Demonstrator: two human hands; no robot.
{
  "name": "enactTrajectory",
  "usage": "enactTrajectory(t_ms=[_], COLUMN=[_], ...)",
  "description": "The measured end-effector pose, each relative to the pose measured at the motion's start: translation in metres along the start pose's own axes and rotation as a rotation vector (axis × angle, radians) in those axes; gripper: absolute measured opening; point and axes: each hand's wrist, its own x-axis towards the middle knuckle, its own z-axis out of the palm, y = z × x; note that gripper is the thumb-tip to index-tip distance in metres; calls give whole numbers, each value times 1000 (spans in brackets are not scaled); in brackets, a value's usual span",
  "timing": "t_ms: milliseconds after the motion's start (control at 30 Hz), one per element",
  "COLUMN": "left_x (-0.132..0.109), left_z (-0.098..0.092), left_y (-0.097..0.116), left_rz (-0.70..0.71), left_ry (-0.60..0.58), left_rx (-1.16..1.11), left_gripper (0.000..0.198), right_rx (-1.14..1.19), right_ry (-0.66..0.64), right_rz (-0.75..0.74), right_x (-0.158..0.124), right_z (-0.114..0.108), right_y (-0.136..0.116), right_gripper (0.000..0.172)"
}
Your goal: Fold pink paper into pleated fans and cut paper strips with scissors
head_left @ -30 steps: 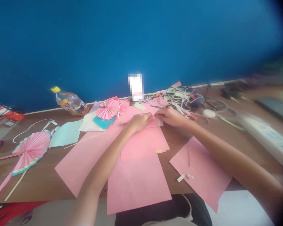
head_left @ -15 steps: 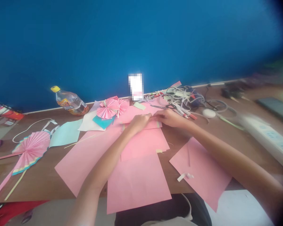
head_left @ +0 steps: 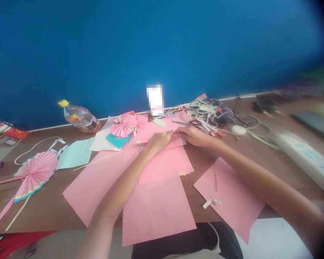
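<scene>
Over the middle of the table, my left hand (head_left: 161, 140) and my right hand (head_left: 193, 135) meet with fingers closed. Both pinch the far edge of a pink paper sheet (head_left: 166, 163) with thin coloured bands along part of it; the fingertips are small and partly hidden, so the exact fold is unclear. More pink sheets lie beneath and nearer me, one (head_left: 158, 212) overhanging the front edge. Scissors (head_left: 190, 123) lie just beyond my right hand. Pink pleated rosettes (head_left: 122, 125) rest beyond my left hand, near a teal paper piece (head_left: 118, 140).
A pink paper fan (head_left: 37, 169) and a tilted plastic bottle (head_left: 82, 118) are at left. Paper scraps and cables (head_left: 205, 109) pile up at the back right, near a white power strip (head_left: 309, 154). Another pink sheet (head_left: 229, 194) lies under my right forearm.
My hands stay together at nearly the same place. The banded edge of the pink paper beside my right hand has shifted slightly; otherwise the view is almost unchanged.
</scene>
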Motion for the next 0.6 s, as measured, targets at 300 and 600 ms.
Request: enactTrajectory(t_ms=[300, 600], left_x=[0, -2], left_z=[0, -11], left_y=[4, 3], left_rz=[-45, -41], left_ry=[-35, -19], left_rx=[78, 4], left_gripper=[41, 42], right_rx=[-35, -15], right_ry=[-8, 7], right_rz=[-46, -56], right_x=[0, 0], right_z=[4, 5], right_y=[9, 9], right_gripper=[26, 29])
